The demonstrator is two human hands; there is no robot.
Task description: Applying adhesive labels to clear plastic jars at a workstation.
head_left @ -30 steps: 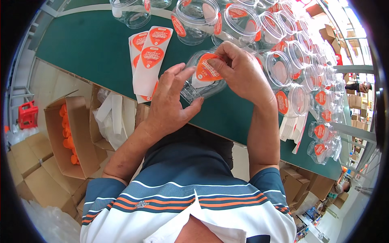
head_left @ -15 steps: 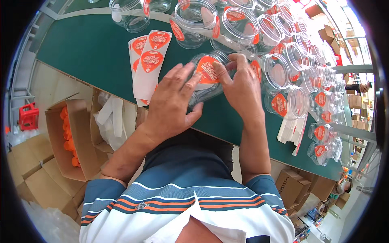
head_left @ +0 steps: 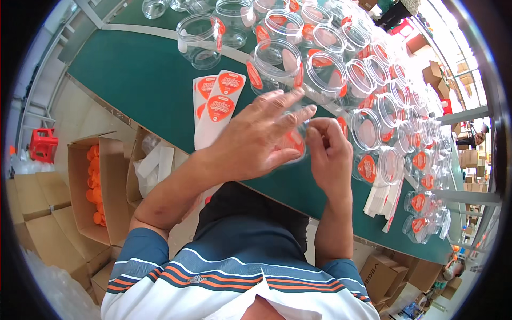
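Observation:
A clear plastic jar with an orange label [head_left: 296, 141] lies on its side on the green table in front of me, largely covered by my hands. My left hand [head_left: 253, 136] is over it, fingers stretched out and apart, its thumb beside the label. At the jar's right end is my right hand [head_left: 329, 152], thumb and fingers curled together; what is between them, if anything, is hidden. Left of the jar, white backing strips with orange labels [head_left: 221, 108] lie on the table, partly behind my left forearm.
Many clear jars [head_left: 278, 58] with orange labels crowd the table's far and right sides. White strips [head_left: 382, 201] lie at the right near edge. Left of the table, a cardboard box [head_left: 114, 186] holds orange lids [head_left: 95, 181]. A red stool [head_left: 44, 145] stands farther left.
My left hand has moved right across the jar, covering more of its label. The right thumb has come off the label and the right fingers have curled. The whole view has shifted.

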